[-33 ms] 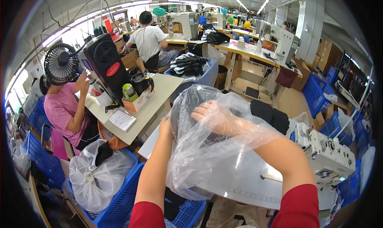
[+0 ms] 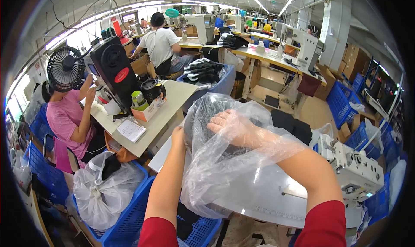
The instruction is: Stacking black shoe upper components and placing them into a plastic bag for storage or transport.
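Note:
A large see-through plastic bag [image 2: 203,169] with dark contents stands in front of me over the white sewing table [image 2: 263,195]. My right hand [image 2: 231,125] is inside the bag, with its plastic draped over my wrist and forearm. Its fingers lie slightly bent and spread on the dark contents. At the bag's left side my left hand [image 2: 178,138] is closed on the plastic; its fingertips are hidden behind the bag. What the dark contents are, I cannot make out through the film.
A white sewing machine [image 2: 352,169] stands on the right, near black folded fabric [image 2: 290,126]. At lower left, a blue basket [image 2: 129,206] holds a tied plastic bag [image 2: 103,190]. Two co-workers, in pink [image 2: 69,117] and white [image 2: 160,43], sit beyond a side table [image 2: 173,95].

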The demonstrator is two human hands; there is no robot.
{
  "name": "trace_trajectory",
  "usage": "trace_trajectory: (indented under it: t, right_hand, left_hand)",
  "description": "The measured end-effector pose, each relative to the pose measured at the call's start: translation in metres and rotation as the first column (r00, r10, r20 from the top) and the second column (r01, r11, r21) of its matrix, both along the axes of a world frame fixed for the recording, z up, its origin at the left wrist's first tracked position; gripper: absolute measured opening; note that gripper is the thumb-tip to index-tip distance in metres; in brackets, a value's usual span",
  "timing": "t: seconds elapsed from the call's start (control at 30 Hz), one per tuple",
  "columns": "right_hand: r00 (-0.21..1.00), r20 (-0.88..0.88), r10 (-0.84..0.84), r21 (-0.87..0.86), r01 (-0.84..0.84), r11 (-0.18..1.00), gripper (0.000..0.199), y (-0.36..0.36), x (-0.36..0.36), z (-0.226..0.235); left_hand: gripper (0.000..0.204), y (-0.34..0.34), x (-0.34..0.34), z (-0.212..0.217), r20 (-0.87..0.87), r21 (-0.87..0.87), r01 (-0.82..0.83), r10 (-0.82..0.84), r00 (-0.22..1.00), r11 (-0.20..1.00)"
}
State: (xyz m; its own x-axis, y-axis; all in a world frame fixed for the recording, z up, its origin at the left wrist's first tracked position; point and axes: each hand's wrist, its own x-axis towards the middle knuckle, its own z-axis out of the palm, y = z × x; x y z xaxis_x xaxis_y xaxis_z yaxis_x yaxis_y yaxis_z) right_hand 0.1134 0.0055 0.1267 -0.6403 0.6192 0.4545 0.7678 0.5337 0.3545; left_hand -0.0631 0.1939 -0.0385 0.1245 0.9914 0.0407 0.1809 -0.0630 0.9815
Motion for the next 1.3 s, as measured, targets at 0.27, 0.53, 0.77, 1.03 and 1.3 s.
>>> trace_trajectory:
  t: [0.27, 0.53, 0.77, 1.03, 1.3]
  right_hand:
    - [0.92, -0.358, -0.156, -0.382, 0.007, 0.924, 0.051, -0.072, 0.02, 0.055]
    - [0.856, -0.292, -0.427, -0.738, 0.082, 0.669, 0.065, -0.154, 0.002, 0.116]
    - [0.62, -0.433, -0.655, -0.633, 0.308, 0.71, 0.07, -0.169, 0.012, 0.123]
    - [0.47, -0.697, -0.542, -0.527, 0.177, 0.831, 0.07, -0.141, 0.003, 0.106]
    - [0.626, -0.428, -0.651, -0.874, -0.104, 0.475, 0.057, -0.155, -0.026, 0.152]
  left_hand:
    - [0.031, 0.069, 0.014, -0.053, -0.101, 0.087, -0.464, 0.471, 0.876, 0.882]
    - [0.03, 0.105, -0.059, -0.066, -0.088, 0.113, -0.354, 0.364, 0.927, 0.928]
    - [0.039, -0.028, -0.032, 0.041, 0.124, 0.554, -0.216, 0.176, 0.976, 0.804]
    - [0.041, -0.141, -0.03, 0.034, 0.509, 0.369, 0.451, -0.583, 0.633, 0.813]
    - [0.035, -0.108, -0.034, 0.018, -0.39, 0.484, 0.353, -0.165, 0.906, 0.801]
